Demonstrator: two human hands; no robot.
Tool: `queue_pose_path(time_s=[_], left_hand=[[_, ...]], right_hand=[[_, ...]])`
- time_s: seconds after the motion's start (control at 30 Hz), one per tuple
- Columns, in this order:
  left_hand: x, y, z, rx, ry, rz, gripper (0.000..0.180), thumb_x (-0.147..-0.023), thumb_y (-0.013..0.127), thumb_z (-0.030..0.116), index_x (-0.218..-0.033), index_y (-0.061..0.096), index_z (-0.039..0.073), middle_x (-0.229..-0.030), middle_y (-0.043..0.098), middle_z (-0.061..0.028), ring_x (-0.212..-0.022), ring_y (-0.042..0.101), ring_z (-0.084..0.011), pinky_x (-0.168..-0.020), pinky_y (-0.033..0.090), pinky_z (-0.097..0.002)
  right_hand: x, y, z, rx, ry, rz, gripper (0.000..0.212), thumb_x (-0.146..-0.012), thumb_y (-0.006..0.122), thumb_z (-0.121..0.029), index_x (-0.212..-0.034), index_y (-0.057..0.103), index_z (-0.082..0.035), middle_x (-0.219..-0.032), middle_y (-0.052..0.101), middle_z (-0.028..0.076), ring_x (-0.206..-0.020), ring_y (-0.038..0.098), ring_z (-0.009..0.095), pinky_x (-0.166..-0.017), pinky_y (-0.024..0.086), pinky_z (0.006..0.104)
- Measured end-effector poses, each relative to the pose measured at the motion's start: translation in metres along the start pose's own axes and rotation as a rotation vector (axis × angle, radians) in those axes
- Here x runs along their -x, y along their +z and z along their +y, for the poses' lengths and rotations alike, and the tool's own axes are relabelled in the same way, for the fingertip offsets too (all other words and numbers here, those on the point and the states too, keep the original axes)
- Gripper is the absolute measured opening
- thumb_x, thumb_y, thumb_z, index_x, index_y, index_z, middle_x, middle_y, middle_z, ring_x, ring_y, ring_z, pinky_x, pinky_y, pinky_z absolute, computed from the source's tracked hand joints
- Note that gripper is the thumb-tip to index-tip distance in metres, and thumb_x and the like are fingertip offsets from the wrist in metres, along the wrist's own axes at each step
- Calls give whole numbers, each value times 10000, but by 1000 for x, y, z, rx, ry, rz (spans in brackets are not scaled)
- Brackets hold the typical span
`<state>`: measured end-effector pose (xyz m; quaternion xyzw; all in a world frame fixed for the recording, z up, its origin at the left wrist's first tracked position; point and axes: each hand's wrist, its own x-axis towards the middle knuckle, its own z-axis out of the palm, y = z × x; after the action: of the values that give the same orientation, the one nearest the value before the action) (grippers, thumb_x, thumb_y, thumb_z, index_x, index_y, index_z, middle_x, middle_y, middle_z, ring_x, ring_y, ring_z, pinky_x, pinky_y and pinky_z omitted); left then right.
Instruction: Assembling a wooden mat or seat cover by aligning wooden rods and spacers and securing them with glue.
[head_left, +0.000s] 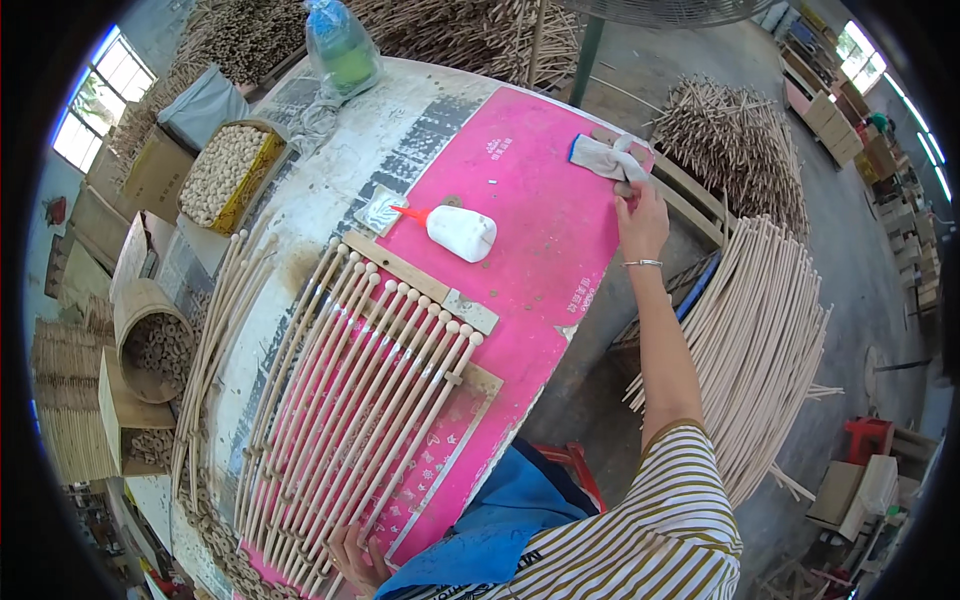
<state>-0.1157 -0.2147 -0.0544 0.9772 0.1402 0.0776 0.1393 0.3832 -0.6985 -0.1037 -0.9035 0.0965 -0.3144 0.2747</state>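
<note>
At the far right corner of the pink-covered table, my right hand (643,222) reaches with bent fingers. Its thumb and forefinger close on a small round brown piece (622,189), beside a whitish cloth glove (603,157). My left hand (357,560) lies low at the near ends of the sticks, fingers apart and partly hidden by the blue apron. A row of thin wooden sticks with ball ends (375,350) lies side by side, balls toward a wooden strip (395,268). Small ring-like pieces sit along them. A white glue bottle (462,233) with a red nozzle lies beyond.
A yellow crate (262,165) of wooden balls stands at the left. Near it, a tipped round container (150,345) holds small brown pieces. Bundled sticks (750,350) fill the right side beside the table. A bagged green bottle (345,62) stands at the far edge.
</note>
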Motion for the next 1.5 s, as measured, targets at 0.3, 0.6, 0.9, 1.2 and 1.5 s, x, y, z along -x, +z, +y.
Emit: queue_pose_path(time_s=[0.3,0.6,0.9,1.2,1.5], left_hand=[[-45,-15,43,83,-18,18,389,-839,733,98,-1220,673,58,-1142,626,-139,-1075,587,-334,-965,408,-455],[-219,-14,138,1424,-101,-382,570,-1053,578,192,-1574,371,89,-1382,579,-140,-1169,627,-206,-966,532,-346],[-316,10,88,1465,-176,-200,518,-1082,455,99,-1583,328,59,-1092,683,-110,-774,622,-100,-620,494,-214],[-320,2,11,1384,-484,-90,459,-1092,417,182,-1541,425,85,-1015,675,-95,-597,502,-59,-527,388,-195],[-301,-2,-5,1436,-516,-101,429,-1099,407,152,-1516,451,63,-1026,696,-84,-624,551,-55,-549,410,-188]], right_hand=[[-15,-6,4,134,-39,-9,312,-873,757,-219,-1109,639,-53,-1014,670,129,-901,661,314,-771,536,444],[89,-60,-245,-850,-618,-894,364,-831,778,-95,-1167,637,-87,-1097,690,80,-999,678,220,-816,530,365],[39,79,-344,-678,-851,-1068,464,-843,791,-213,-1282,651,-159,-1207,660,96,-1099,630,304,-982,496,418],[-55,340,-427,-7,-572,-543,940,-771,841,-451,-1528,388,-127,-1329,622,202,-1127,678,362,-890,565,489],[-137,468,-377,-355,-9,-669,340,-825,763,-269,-1100,736,-71,-1078,751,133,-982,742,268,-824,577,411]])
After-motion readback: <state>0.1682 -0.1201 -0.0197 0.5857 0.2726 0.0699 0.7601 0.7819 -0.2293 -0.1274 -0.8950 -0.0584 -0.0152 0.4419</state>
